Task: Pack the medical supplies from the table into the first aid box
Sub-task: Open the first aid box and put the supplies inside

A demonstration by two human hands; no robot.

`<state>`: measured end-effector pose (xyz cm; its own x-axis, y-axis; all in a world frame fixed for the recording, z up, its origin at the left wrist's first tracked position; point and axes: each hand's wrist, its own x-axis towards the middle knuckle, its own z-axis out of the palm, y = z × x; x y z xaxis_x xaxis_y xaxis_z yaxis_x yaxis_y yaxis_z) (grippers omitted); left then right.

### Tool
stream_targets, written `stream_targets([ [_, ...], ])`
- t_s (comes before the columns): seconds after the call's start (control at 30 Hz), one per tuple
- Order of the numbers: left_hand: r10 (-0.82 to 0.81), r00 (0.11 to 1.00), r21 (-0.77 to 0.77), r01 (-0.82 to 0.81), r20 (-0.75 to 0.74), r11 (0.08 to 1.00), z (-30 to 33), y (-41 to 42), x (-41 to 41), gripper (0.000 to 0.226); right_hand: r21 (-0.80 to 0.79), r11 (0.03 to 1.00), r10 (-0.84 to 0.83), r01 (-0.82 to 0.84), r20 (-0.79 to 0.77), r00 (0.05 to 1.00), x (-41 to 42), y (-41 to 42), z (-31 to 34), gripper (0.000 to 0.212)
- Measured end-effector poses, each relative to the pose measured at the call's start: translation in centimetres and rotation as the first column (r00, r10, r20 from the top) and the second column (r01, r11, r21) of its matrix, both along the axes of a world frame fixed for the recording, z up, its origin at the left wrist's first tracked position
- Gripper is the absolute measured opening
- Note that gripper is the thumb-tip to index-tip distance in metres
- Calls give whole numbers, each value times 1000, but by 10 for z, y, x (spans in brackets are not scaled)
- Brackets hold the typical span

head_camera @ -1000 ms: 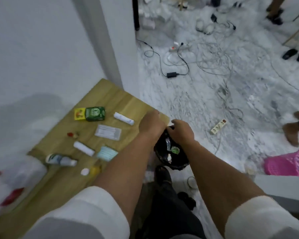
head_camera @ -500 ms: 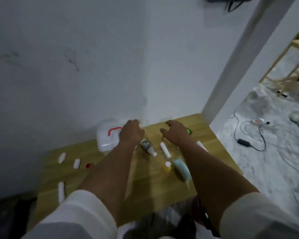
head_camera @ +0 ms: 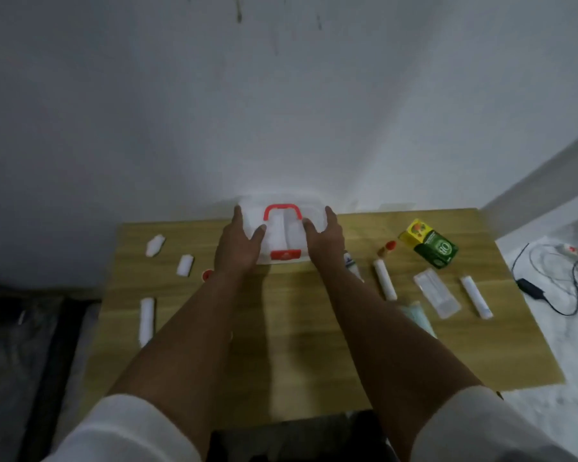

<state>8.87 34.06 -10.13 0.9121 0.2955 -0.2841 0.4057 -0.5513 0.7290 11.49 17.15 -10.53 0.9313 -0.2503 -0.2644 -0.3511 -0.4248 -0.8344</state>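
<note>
A white first aid box (head_camera: pixel 282 233) with a red handle and red latch stands closed at the back of the wooden table (head_camera: pixel 281 328), against the wall. My left hand (head_camera: pixel 239 246) grips its left side and my right hand (head_camera: pixel 324 243) grips its right side. Left of the box lie white gauze rolls (head_camera: pixel 155 245) (head_camera: pixel 185 265) (head_camera: pixel 146 320) and a small red cap (head_camera: pixel 207 275). To the right lie a green and yellow carton (head_camera: pixel 429 243), a small orange-capped bottle (head_camera: pixel 387 249), a white roll (head_camera: pixel 384 283), a clear packet (head_camera: pixel 436 297), a white tube (head_camera: pixel 476 296) and a blue mask (head_camera: pixel 417 316).
A white wall rises just behind the table. At the right, the marbled floor holds a black adapter (head_camera: pixel 529 288) with cables. Dark plastic (head_camera: pixel 24 345) lies to the left of the table.
My view swung from the floor and a black bin back to the table. Both hands moved from hovering over the supplies onto the two sides of the first aid box.
</note>
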Motion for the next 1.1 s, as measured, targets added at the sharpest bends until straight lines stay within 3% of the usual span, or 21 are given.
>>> stream_targets([
  [0.17, 67, 995, -72, -62, 69, 995, -13, -4, -1, 76, 118, 988, -115, 103, 101, 988, 0, 4, -25, 68],
  [0.33, 52, 992, -26, -49, 119, 998, -25, -2, 4, 77, 169, 981, -122, 93, 164, 979, 5, 1, -33, 67],
  [0.5, 21, 980, 30, -27, 196, 999, -33, 1, -5, 80, -1, 1000, 19, -19, 173, 985, -6, -4, -31, 66],
  [0.7, -6, 988, 79, -6, 156, 997, -25, -3, -66, 79, -232, 968, 125, -95, 122, 985, -81, -15, -11, 41],
  [0.83, -31, 993, 52, 25, 117, 998, -12, -18, -118, 81, -277, 960, 97, -33, 222, 970, -138, -18, -20, 39],
  [0.97, -84, 988, 174, 60, 133, 983, -6, -31, -160, 78, -329, 944, 141, -33, 311, 940, -180, -30, -27, 31],
  [1.1, -85, 989, 151, 66, 124, 986, -7, -36, -184, 77, -384, 918, 226, -99, 304, 925, -203, -48, -24, 30],
])
